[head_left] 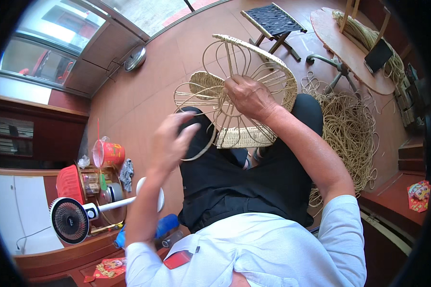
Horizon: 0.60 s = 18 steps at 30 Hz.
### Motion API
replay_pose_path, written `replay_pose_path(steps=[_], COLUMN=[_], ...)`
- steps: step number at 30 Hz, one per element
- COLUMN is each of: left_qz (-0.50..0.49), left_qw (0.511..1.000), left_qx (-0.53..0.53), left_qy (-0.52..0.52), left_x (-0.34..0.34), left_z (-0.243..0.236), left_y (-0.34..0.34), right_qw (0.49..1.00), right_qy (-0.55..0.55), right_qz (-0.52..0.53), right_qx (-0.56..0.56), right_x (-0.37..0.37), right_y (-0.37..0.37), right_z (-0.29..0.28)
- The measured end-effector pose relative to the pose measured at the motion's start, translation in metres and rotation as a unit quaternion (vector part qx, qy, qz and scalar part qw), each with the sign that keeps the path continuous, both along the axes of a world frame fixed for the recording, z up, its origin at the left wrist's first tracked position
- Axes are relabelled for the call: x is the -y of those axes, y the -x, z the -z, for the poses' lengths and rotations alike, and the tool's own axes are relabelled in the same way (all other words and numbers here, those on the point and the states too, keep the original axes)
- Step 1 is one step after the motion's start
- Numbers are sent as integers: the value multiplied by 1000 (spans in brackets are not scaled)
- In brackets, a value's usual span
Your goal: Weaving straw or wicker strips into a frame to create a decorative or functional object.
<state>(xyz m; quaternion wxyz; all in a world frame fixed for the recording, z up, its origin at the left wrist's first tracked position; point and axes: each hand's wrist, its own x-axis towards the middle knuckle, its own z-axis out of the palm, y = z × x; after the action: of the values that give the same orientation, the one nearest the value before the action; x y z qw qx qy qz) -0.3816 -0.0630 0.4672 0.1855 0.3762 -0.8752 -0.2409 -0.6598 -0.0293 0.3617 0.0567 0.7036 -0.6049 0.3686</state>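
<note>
A straw-coloured piece of woven cord (292,88) rests across my knees, with a braided curved rim and thin loops fanning out from a round centre. My right hand (248,97) is closed on the cord strands near that centre; what lies under its fingers is hidden. Left of the piece, my left hand (170,143) is in the air, blurred by motion, its thumb and fingers apart. One loose cord loop (203,152) bends down from the piece beside it. A woven band (244,137) lies between my thighs, and a small woven oval (206,82) sticks out at the far left.
A large tangle of cord (347,138) covers the floor at my right. A folding stool (274,20) stands ahead, and a round tabletop (342,48) bears a cord bundle (368,38). At my left are a fan (71,220), a red basin (69,184) and a red bucket (111,153).
</note>
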Motion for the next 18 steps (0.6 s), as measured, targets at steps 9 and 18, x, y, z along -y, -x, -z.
replay_pose_path(steps=[9,18], left_qz=[-84,86], left_qw=[974,989], left_qx=[-81,-85], left_qy=[193,92], left_x=[-3,-53], left_z=[110,82], left_y=[87,75], right_qw=[1000,1000], right_qy=[-9,-5], right_qz=[24,22], right_qx=[-2,10], right_x=[-2,-1], right_y=[-4,-3], right_z=[-1,0])
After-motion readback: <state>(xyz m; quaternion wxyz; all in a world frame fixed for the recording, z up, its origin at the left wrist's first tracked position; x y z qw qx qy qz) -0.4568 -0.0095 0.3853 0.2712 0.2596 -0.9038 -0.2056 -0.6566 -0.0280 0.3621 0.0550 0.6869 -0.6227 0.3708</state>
